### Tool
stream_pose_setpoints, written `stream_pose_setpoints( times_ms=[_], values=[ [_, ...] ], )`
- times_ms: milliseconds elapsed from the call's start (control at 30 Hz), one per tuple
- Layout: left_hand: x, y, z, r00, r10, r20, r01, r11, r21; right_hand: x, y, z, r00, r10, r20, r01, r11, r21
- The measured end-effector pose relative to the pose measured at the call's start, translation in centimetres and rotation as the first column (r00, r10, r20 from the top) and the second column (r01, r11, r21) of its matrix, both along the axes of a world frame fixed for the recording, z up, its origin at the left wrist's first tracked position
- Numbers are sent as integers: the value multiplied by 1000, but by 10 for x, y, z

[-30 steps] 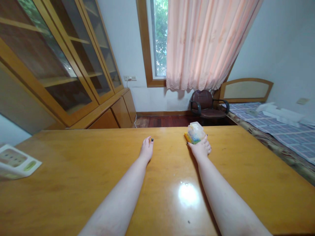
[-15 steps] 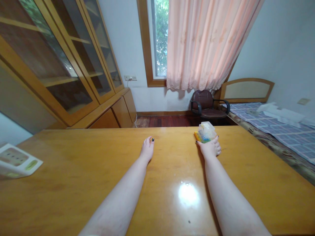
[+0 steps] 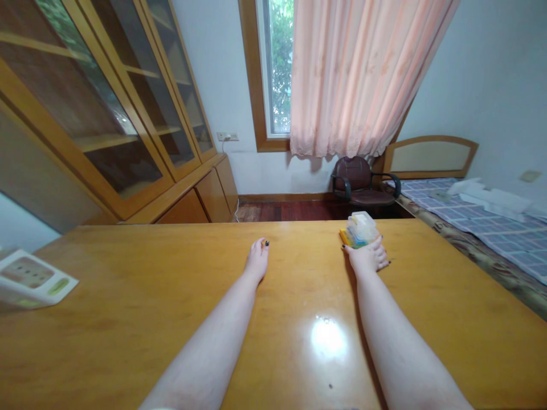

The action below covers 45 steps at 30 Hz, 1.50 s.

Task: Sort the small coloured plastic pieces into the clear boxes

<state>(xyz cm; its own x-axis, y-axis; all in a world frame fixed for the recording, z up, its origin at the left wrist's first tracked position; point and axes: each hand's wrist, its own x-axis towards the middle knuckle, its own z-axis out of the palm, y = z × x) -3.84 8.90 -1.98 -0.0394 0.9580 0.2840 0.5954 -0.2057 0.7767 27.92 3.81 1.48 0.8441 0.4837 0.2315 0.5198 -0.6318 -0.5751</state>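
The right hand [image 3: 368, 255] touches 1 clear box [image 3: 361, 223], contents unclear.

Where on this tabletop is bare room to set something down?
Open patches: between the white box and left forearm; between both forearms; right of the right forearm. Crowded: near the far edge, where the right hand is at the clear container.

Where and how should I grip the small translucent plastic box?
Probably by the opposite left and right sides of the translucent plastic box, coming from the near side. The bare right hand spans that side, so the width seems graspable. The far side lies near the edge of the yellow-brown wooden table. A flat yellow edge juts out at lower left; perhaps grip above it.
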Motion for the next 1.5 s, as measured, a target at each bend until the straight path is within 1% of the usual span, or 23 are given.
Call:
stream_pose_setpoints(
  times_ms=[100, 200, 300, 367, 400, 433, 467, 500, 533, 567, 600, 633, 667, 700, 767, 833, 900, 967, 1067, 1167, 1233, 1333, 1500],
  values=[
    [1, 0, 0, 1000, 1, -5, -1, 1000, -1, -4, 0, 1, 999, -1, 38, -1, 999, 53],
    [1, 0, 0, 1000, -4, -3, 4, 1000, -1, -7, -3, 6, 998, -11, 57, 4, 994, 113],
    [1, 0, 0, 1000, -4, -3, 4, 1000, 4, -5, -12, 15, 986, -34, 163, -11, 964, 267],
    [1, -1, 0, 1000, -2, -11, 2, 1000, 3, -3, -19, 21, 963, -27, 269, -82, 919, 386],
    [2, -1, 1, 1000, -1, -22, 1, 1000, 4, -4, -23, 24, 948, -13, 317, -129, 898, 421],
    [3, -2, 2, 999, 1, -36, -1, 1000, 5, -6, -27, 25, 933, 28, 358, -189, 885, 425],
    [4, -3, 4, 999, 3, -51, -3, 1000, 9, -11, -30, 26, 917, 101, 386, -263, 880, 396],
    [6, -5, 6, 998, 3, -67, -2, 1000, 16, -18, -33, 26, 891, 213, 401, -362, 866, 344],
    [9, -7, 9, 996, -5, -85, 7, 1000, 24, -28, -35, 24, 817, 397, 418, -525, 812, 256],
    [12, -9, 12, 994, -23, -103, 27, 999, 34, -41, -37, 22, 688, 601, 407, -696, 705, 135],
    [16, -13, 15, 989, -62, -131, 68, 997, 43, -54, -37, 19, 534, 763, 364, -821, 571, 8],
    [20, -17, 18, 979, -119, -167, 129, 991, 46, -68, -37, 16, 414, 855, 313, -886, 458, -79],
    [25, -21, 20, 959, -184, -214, 197, 980, 38, -81, -36, 13, 360, 892, 274, -908, 403, -116],
    [31, -25, 22, 935, -232, -268, 247, 969, 22, -92, -34, 10, 340, 909, 240, -918, 376, -127],
    [42, -33, 24, 889, -264, -373, 283, 959, -5, -108, -29, 5, 374, 907, 195, -909, 400, -114],
    [51, -39, 23, 839, -284, -464, 309, 951, -23, -114, -22, 1, 401, 902, 160, -904, 418, -94],
    [56, -41, 21, 816, -268, -511, 300, 954, -21, -115, -16, -3, 394, 904, 166, -904, 414, -105],
    [58, -39, 17, 817, -246, -521, 278, 960, -17, -115, -11, -7, 382, 907, 176, -901, 408, -149],
    [61, -34, 12, 822, -228, -521, 228, 971, -66, -116, -6, -13, 426, 895, 131, -864, 445, -235],
    [65, -31, 10, 824, -163, -543, 99, 985, -144, -118, -3, -15, 451, 888, 90, -838, 456, -300],
    [68, -31, 10, 823, -131, -553, 49, 986, -160, -118, -1, -15, 461, 884, 76, -825, 459, -329],
    [70, -32, 11, 820, -135, -556, 55, 986, -159, -117, 0, -14, 464, 883, 72, -815, 457, -356],
    [70, -32, 12, 820, -134, -557, 58, 987, -152, -118, -1, -13, 453, 888, 76, -820, 449, -355]
  ],
)
